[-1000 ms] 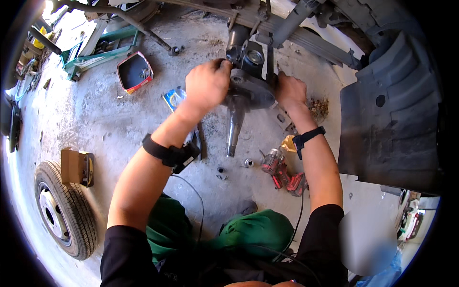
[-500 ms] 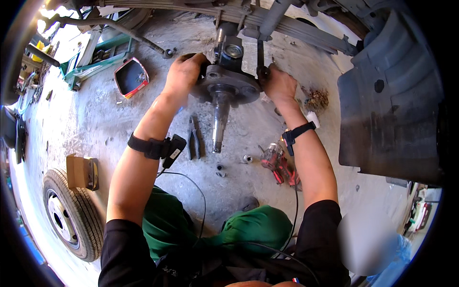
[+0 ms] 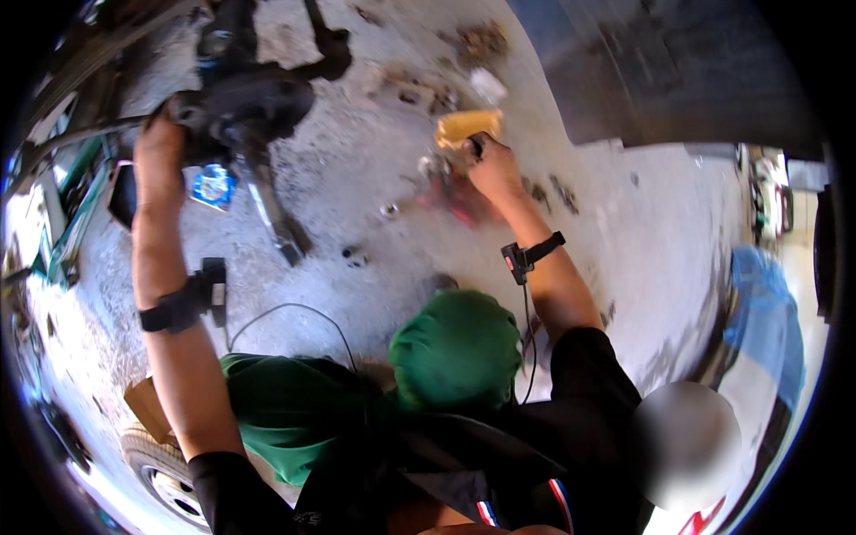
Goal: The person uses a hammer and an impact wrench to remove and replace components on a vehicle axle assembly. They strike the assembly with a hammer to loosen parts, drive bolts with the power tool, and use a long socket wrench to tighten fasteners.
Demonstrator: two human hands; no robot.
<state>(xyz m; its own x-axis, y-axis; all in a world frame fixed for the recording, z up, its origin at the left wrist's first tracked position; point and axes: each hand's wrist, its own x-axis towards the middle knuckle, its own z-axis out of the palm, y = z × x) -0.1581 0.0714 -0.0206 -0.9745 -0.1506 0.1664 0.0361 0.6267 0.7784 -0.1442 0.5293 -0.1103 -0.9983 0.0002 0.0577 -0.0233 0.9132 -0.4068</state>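
Note:
My left hand (image 3: 161, 143) is closed round the left edge of a dark steering knuckle (image 3: 257, 109), its fingertips partly hidden. The knuckle's bare steel spindle (image 3: 264, 198) points down toward me. Over on the right, the fingers of my right hand (image 3: 493, 168) are curled against the near edge of a yellow, blurred, packet-like thing (image 3: 467, 127), apparently gripping it. Beside that hand lies a red and black cordless impact wrench (image 3: 453, 198), smeared by motion. A small metal socket (image 3: 390, 210) rests on the floor left of the wrench.
Small dark parts (image 3: 355, 256) lie nearer me. A blue packet (image 3: 213, 187) is left of the spindle. A large dark panel (image 3: 660, 76) hangs at upper right. Behind my left arm are a wheel (image 3: 168, 477) and a cardboard box (image 3: 150, 408). A cable runs from each wrist strap.
My right hand has left the knuckle and moved to the yellow thing by the wrench. My left hand stays on the knuckle. The view has swung right.

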